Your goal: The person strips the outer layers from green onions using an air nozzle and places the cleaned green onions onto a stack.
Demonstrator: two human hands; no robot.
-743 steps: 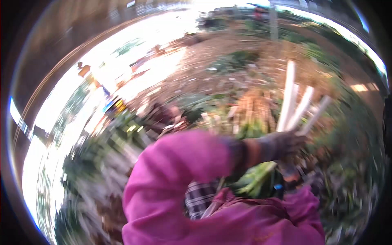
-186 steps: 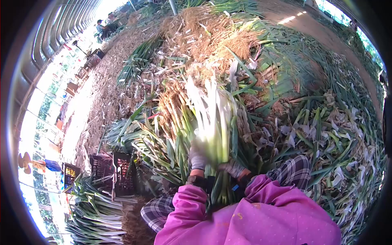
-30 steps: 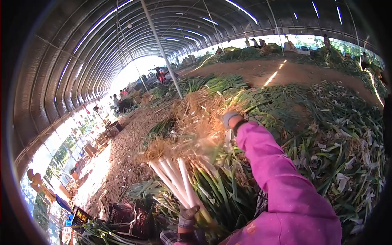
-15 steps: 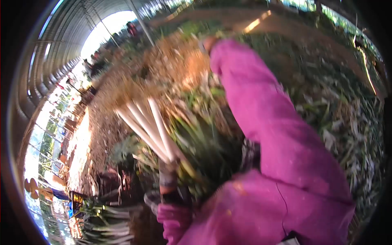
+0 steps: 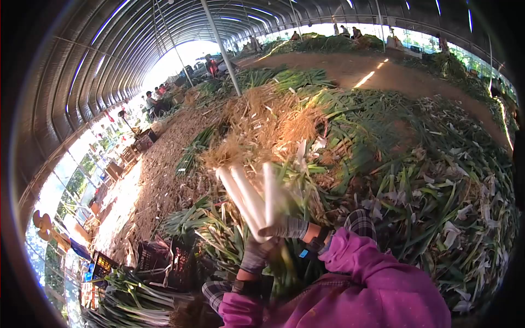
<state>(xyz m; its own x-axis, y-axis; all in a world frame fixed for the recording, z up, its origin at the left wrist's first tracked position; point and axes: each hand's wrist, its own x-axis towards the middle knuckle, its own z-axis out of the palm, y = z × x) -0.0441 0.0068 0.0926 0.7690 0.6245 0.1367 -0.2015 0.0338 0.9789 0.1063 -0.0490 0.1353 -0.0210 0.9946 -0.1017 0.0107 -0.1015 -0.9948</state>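
Several leeks (image 5: 249, 194) with thick white shanks and brown, hairy roots (image 5: 223, 154) stand in a bunch, roots pointing up and away from me. My gloved left hand (image 5: 258, 256) is closed around them low on the shanks, with green leaves (image 5: 287, 268) hanging below. At the right side of the same bunch, my gloved right hand (image 5: 290, 227) has its fingers closed against the shanks. Motion blur just above it hides some detail. A dark watch (image 5: 310, 250) is on my right wrist.
Leek leaves and trimmings (image 5: 404, 180) pile up ahead and to the right. Root-covered leeks (image 5: 301, 126) lie beyond my hands. Trimmed leeks (image 5: 136, 303) lie at lower left beside dark crates (image 5: 153, 257). A metal pole (image 5: 221, 49) rises ahead; people (image 5: 156, 101) are farther off.
My right arm, stretched far forward before, has come back and my right hand is now at the leeks. The view has shifted, and my left hand still holds the bunch.
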